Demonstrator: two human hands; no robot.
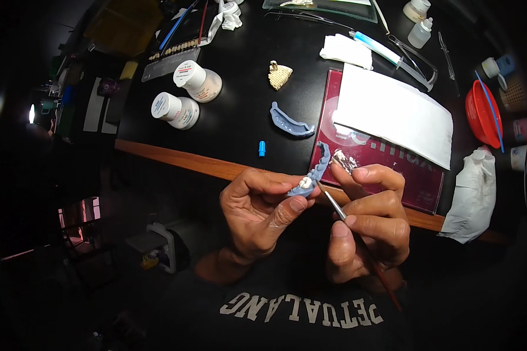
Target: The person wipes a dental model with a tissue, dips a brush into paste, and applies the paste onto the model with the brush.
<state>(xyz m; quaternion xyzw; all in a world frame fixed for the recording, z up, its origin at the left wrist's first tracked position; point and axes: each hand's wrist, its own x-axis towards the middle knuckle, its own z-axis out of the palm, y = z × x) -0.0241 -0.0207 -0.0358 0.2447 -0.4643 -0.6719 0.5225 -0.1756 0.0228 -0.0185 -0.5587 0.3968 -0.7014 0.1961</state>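
Note:
My left hand pinches a blue-grey dental mould between thumb and fingers, just past the table's front edge. A white tooth-shaped piece sits in the near end of the mould, beside my thumb. White residue marks that thumb. My right hand is closed around a fine brush with a metal ferrule and red handle. The brush tip points up and left, right at the mould's edge near the white piece. Farther back on the table lies a second blue-grey mould piece, curved like a trough.
A maroon board bears folded white tissue and a small whitish heap. Two white-capped jars stand at left. A small blue cap, a tan stone-like piece, a syringe and a red bowl lie around.

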